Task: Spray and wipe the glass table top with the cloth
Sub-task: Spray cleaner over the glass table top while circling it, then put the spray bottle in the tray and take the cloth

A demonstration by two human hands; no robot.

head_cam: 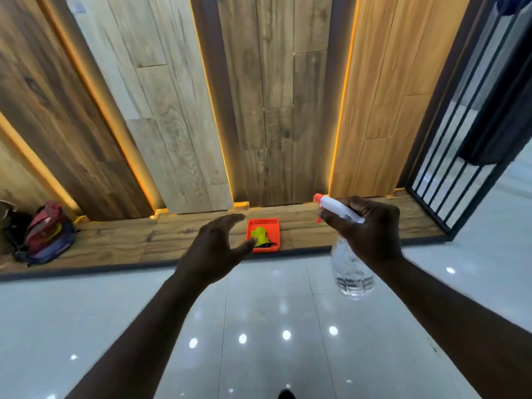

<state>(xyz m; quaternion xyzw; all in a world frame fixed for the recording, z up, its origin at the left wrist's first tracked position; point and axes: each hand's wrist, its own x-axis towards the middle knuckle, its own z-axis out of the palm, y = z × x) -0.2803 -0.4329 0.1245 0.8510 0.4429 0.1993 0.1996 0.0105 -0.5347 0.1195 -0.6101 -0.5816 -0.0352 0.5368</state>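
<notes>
right grip (365, 228) was curled round the neck of the clear spray bottle (349, 272), upright in the air, nozzle pointing left | left grip (218, 249) was spread, fingers straight, holding nothing | yellow-green cloth (259, 234) lay in the orange tray (263, 220) on the wooden ledge (144, 240), beyond the left grip | backpack (47, 234) at the ledge's far left

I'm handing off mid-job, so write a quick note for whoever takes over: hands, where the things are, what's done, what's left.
Right hand: grips the spray bottle at its trigger head, nozzle pointing left.
Left hand: open, holds nothing, held out toward the orange tray.
Cloth: yellow-green, lying in the tray on the wooden ledge at the foot of the wall.
Glass table top: not in view.
Done: bottle in hand.
Left: pick up the cloth, go to the table, spray, wipe.
</notes>
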